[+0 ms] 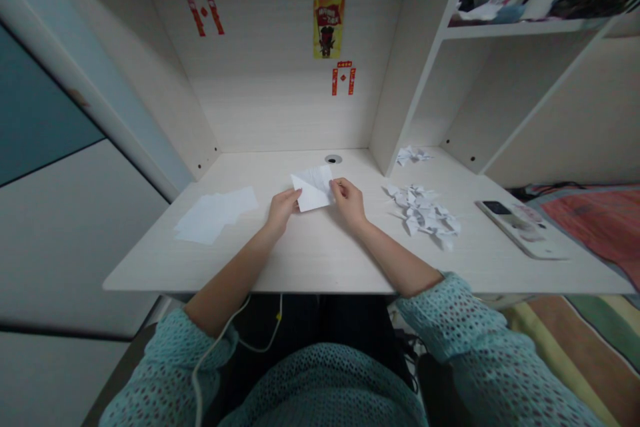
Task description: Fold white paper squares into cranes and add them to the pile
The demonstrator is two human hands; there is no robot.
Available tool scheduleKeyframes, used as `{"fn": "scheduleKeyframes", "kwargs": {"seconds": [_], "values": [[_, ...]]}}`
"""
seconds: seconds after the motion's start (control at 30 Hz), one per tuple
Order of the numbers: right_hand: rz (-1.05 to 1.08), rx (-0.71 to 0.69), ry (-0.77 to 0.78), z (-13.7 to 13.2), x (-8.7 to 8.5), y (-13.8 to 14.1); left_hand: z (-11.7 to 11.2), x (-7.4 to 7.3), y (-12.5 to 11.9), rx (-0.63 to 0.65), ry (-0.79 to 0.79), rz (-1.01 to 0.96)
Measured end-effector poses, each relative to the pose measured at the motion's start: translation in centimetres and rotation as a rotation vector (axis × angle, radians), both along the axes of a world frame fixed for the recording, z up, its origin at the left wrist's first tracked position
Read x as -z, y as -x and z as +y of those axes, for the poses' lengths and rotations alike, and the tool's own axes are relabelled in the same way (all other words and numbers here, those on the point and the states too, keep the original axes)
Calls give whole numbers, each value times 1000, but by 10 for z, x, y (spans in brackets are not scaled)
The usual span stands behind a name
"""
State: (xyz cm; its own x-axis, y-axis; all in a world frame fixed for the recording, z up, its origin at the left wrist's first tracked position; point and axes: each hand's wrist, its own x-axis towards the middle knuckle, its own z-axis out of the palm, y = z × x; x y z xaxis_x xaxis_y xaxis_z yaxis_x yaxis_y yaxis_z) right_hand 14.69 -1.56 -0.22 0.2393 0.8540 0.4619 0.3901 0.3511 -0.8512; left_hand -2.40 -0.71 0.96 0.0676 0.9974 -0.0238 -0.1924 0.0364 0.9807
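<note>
A small white folded sheet of paper (313, 190) is held just above the middle of the pale desk (310, 260). My left hand (283, 208) pinches its lower left corner. My right hand (349, 201) grips its right edge with curled fingers. Both forearms come up from the near edge in teal knit sleeves. To the left lies a loose stack of flat white sheets (216, 215). On the right sits a pile of folded white paper figures (425, 213).
A smaller heap of folded paper (411, 155) lies in the shelf bay at the back right. A phone (520, 228) rests near the desk's right edge. A cable hole (333, 159) sits behind the hands. Upright shelf panels stand at the right.
</note>
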Motion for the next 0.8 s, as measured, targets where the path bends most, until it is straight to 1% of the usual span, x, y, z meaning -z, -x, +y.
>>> {"fn": "scheduleKeyframes", "kwargs": {"seconds": [0.1, 0.2, 0.27, 0.33, 0.4, 0.47, 0.57, 0.67, 0.73, 0.8], "values": [[114, 24, 28, 9, 4, -5, 2, 3, 1, 19, -38, 34], [192, 10, 65, 13, 5, -8, 5, 4, 2, 33, -17, 64], [273, -54, 95, 12, 3, -9, 5, 2, 4, 27, 14, 69], [366, -151, 100, 11, -1, -10, 5, 0, 6, 13, 56, 49], [424, -255, 79, 9, -4, -12, 4, -4, 8, 4, 118, -24], [427, -348, 71, 9, -6, -13, 4, -9, 9, 12, 200, -141], [415, -472, 123, 11, -5, -15, 4, -13, 11, 26, 311, -293], [420, -578, 167, 12, -2, -15, 5, -12, 13, 24, 353, -387], [388, -608, 160, 10, -1, -14, 6, -11, 14, 15, 350, -418], [331, -596, 144, 7, -2, -11, 6, -10, 14, 12, 340, -410]]}}
